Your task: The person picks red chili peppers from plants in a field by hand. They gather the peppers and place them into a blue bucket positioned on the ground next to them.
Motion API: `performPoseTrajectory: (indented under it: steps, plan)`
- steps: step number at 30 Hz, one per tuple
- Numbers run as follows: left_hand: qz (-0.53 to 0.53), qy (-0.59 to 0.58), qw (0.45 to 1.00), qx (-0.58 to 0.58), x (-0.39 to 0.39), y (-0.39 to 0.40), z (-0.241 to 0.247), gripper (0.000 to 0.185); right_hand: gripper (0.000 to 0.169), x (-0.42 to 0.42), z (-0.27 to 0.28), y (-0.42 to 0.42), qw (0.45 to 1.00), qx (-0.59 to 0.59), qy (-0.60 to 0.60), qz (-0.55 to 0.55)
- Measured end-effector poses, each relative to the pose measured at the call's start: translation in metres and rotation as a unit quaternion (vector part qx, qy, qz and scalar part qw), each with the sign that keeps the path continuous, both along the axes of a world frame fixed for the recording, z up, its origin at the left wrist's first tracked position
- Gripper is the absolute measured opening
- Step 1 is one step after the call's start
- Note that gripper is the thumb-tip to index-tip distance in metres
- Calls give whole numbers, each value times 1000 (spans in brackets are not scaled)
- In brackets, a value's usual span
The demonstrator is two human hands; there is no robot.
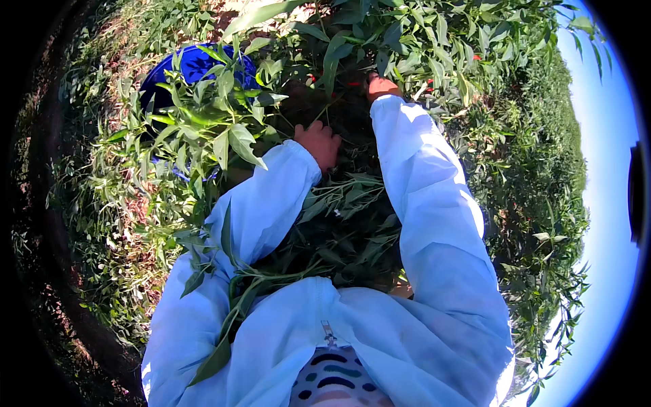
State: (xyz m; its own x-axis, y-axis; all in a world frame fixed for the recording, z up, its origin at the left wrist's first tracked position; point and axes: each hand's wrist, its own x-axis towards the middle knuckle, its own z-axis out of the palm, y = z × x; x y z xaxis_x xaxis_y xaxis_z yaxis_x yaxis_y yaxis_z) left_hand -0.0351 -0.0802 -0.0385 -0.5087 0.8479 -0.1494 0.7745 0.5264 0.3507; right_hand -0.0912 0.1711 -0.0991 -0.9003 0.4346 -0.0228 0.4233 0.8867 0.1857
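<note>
Both arms, in white sleeves, reach forward into leafy pepper plants. My left hand (319,146) is low among shaded stems, its fingers bent near a thin stem; whether it holds anything is hidden. Farther forward and to the right, my right hand (382,86) is partly covered by leaves, close to a red chili pepper (353,84), and its fingertips are hidden. Another red pepper (311,78) hangs to the left of it. Green peppers (163,119) show on the branches before a blue plastic bucket (196,63), which stands at the upper left.
A leafy branch (239,300) lies across my left sleeve and the jacket front. More pepper foliage (356,244) fills the shade between my arms. Dense plants (534,152) run along the right side, and dry ground with low growth (137,213) lies at left.
</note>
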Motion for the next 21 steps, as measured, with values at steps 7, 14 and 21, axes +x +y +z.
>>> performPoseTrajectory:
  steps: [7, 14, 21]
  plan:
    - [-29, -49, 998, -23, -2, -6, -1, 43, 37, 1, -58, 52, 868, -467, 158, -56]
    - [-33, -40, 999, -4, -7, -5, 4, 36, 12, 15, 25, -8, 746, -633, 115, -171]
    - [-29, -16, 999, 4, -5, -4, 0, 35, 17, 2, 5, -22, 963, -124, -49, 236]
